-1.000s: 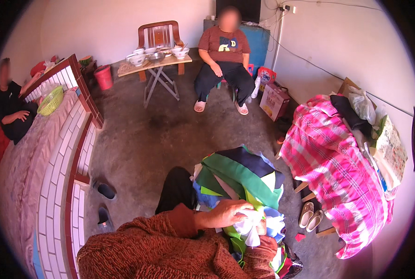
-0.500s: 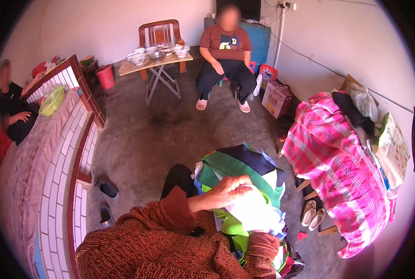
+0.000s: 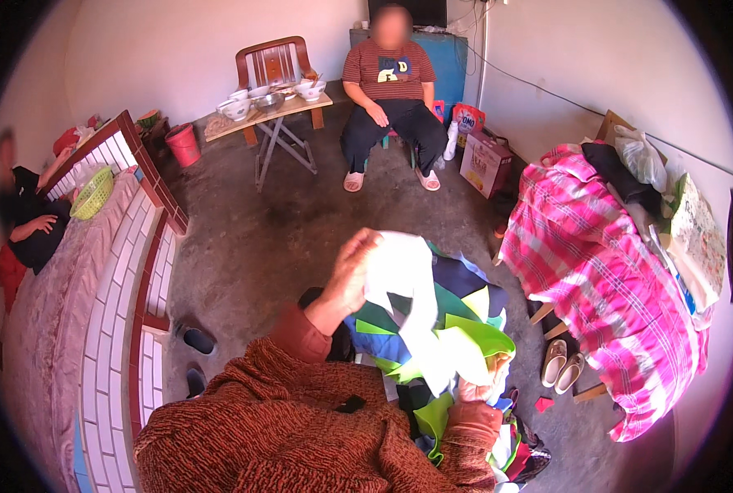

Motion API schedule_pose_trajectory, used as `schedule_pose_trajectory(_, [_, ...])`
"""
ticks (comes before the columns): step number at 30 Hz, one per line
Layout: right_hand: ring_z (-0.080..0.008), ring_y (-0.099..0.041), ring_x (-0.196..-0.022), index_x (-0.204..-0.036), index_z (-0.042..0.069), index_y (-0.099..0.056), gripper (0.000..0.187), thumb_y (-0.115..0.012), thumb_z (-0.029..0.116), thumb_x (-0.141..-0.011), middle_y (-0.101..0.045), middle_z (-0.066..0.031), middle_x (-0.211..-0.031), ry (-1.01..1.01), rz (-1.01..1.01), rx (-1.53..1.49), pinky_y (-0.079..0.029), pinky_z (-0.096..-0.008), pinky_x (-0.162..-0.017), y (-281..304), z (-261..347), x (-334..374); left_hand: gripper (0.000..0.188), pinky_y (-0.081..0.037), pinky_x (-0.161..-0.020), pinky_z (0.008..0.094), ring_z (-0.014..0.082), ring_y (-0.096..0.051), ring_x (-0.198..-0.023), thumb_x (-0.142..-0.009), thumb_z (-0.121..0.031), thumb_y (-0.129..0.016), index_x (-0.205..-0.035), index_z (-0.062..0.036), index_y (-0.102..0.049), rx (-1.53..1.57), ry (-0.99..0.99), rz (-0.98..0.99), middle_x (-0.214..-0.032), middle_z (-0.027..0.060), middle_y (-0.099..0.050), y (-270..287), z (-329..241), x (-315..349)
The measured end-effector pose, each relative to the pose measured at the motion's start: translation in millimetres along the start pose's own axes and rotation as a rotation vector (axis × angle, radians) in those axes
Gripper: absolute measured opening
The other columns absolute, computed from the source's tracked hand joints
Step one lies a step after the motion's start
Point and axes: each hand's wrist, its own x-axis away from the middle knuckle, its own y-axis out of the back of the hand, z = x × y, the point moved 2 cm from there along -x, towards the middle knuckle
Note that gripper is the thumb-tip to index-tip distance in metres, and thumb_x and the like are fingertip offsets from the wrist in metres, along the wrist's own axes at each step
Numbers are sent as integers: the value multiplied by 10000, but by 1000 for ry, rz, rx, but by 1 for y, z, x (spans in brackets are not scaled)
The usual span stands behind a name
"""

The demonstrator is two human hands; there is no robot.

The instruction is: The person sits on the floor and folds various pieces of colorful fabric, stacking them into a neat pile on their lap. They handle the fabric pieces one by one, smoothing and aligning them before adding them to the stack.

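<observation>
Mid-frame, your left hand (image 3: 353, 271) pinches the white cloth (image 3: 411, 275) by its upper end; the cloth slants down rightward towards your right hand (image 3: 475, 391), part-hidden by lime cloth (image 3: 483, 334), its grip impossible to tell.

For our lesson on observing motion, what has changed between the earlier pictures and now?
The left hand has moved up and leftward, keeping hold of the white cloth piece, which was bunched and now stretches open. The right hand stays low at the multicoloured cloth pile. The pink plaid cloth and the seated person in the striped shirt stayed put.
</observation>
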Motion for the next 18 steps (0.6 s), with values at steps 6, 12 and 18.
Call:
schedule_pose_trajectory(6, [-108,-391,-463,-999,2,-553,271,-561,258,-910,-455,4,-569,48,64,111,-308,-262,-463,-4,5,25,245,-539,-819,359,216,-644,-944,-959,-245,-489,-1063,-33,-555,-124,-158,-34,-1039,121,-641,-20,-55,-22])
schedule_pose_trajectory(12, [-104,-393,-444,-903,10,-618,208,-681,193,-830,-529,-27,-603,-407,358,-71,-286,-241,-439,-30,-4,27,220,-536,-804,330,186,-642,-905,-965,-250,-507,-1024,-43,-553,-87,-114,110,-985,66,-621,-71,-63,-55])
schedule_pose_trajectory(18, [-66,-383,-464,-939,16,-648,286,-720,268,-825,-547,0,-658,-614,519,-37,-247,-217,-430,-31,-5,27,414,-581,-722,461,287,-632,-1002,-960,-311,-490,-1268,-35,-473,79,-110,429,-1177,122,-600,-119,-48,-104])
